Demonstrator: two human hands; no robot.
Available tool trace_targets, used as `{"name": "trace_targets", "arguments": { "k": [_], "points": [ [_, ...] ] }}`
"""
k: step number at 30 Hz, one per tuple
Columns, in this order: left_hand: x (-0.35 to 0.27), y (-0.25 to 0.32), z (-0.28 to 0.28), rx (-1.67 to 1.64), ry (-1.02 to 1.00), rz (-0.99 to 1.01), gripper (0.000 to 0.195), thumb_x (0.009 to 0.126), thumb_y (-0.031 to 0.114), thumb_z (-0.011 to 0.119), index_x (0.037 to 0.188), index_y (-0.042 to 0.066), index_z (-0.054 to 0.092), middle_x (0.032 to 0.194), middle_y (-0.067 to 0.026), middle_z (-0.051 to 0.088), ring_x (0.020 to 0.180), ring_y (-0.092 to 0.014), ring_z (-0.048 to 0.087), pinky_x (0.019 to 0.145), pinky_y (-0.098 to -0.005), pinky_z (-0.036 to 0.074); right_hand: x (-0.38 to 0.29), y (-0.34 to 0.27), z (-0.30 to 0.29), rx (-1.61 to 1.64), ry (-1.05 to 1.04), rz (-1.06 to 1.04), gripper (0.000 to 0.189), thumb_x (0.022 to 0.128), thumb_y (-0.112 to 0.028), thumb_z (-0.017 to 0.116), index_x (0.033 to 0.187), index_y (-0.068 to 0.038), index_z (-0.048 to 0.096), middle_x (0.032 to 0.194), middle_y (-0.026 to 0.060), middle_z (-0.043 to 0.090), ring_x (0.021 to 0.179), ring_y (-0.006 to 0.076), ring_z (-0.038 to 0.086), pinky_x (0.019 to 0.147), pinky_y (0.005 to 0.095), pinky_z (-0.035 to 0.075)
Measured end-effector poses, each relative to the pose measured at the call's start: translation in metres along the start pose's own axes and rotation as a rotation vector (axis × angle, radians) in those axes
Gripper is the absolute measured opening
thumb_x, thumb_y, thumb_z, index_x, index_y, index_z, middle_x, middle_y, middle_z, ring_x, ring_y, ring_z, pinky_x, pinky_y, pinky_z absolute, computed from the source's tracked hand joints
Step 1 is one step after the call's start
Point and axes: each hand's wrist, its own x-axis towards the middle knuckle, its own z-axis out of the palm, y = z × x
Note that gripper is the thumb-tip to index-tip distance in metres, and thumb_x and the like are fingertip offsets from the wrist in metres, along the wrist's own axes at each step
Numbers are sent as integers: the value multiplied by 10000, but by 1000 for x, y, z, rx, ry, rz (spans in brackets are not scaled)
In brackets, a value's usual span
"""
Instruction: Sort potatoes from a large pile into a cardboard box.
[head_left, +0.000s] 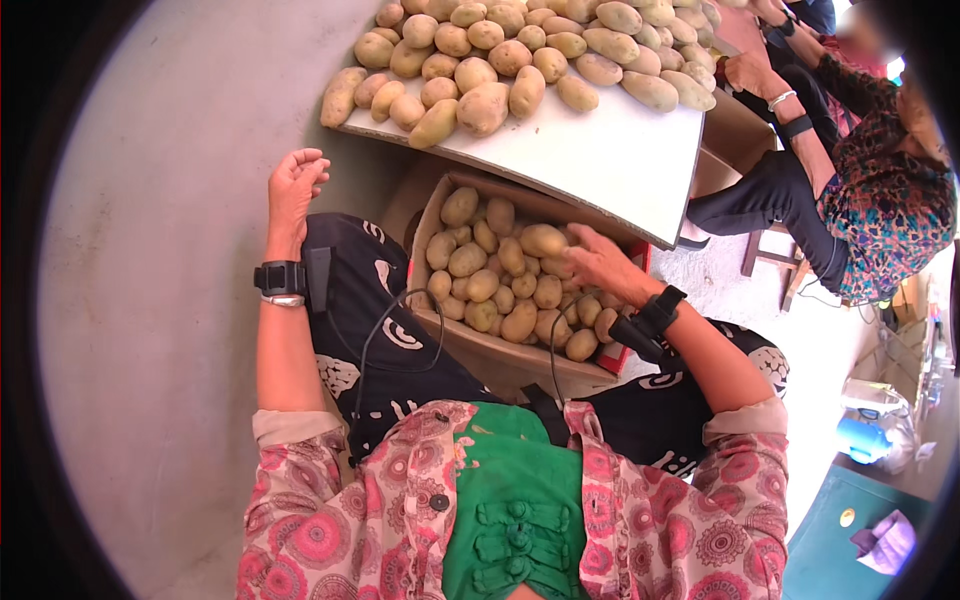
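My right hand (600, 259) is over the cardboard box (457, 330), its fingers around the right end of a yellow-brown potato (543, 241). The hand is slightly blurred. Several loose potatoes (517, 322) fill the box, which stands between my knees, partly under the white tabletop's edge. My left hand (298, 178) is raised above my left knee, just left of the tabletop corner. Its fingers are loosely curled, and I see nothing in them.
Many potatoes are spread over the far part of the white tabletop (607, 157). At right a seated person (885, 195) reaches towards the table, beside another cardboard box (739, 124). Cables (365, 367) hang from my wrist devices. A green surface (832, 517) is at lower right.
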Motion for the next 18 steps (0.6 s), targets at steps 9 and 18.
{"name": "trace_targets", "arguments": {
  "k": [9,18],
  "points": [
    [-1,1,-1,2,21,-8,175,831,161,637,976,69,605,843,10,640,723,-56,572,626,-195,417,-25,-63,-55,-69,-189,-169,352,863,-182,558,1144,30,572,963,57,630,806,100,564,701,215,456],
    [6,-12,46,190,-15,238,216,796,104,629,992,12,613,835,-74,654,756,-132,617,692,-265,496,-86,-102,-144,396,235,-456,284,937,-136,510,1185,-2,545,1085,89,627,915,104,609,764,212,482]
  ]
}}
